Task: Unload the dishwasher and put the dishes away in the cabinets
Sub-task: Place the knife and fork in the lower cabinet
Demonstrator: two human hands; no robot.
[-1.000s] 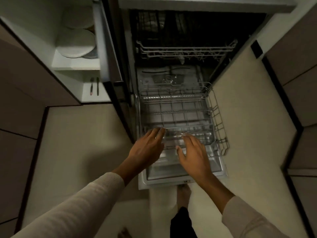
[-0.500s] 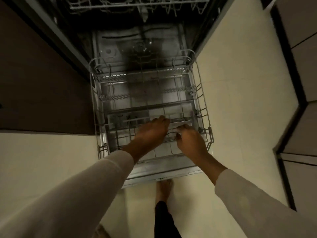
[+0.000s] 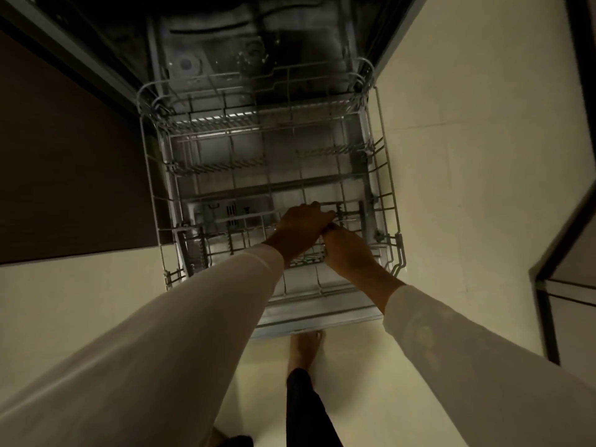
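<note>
Nearest, a bare foot [image 3: 304, 345] is planted on the pale floor [image 3: 451, 156], right at the edge of the dropped dishwasher door [image 3: 322, 314]. Both arms in white sleeves [image 3: 200, 311] are stretched forward and down. The left hand [image 3: 301, 227] and right hand [image 3: 350, 254] are touching each other, fingers bent over the front right of the lower rack [image 3: 225, 167], which is pulled out over the door. Whether anything's actually gripped can't be told, too dark. Furthest back, the tub [image 3: 225, 43] is seen.
</note>
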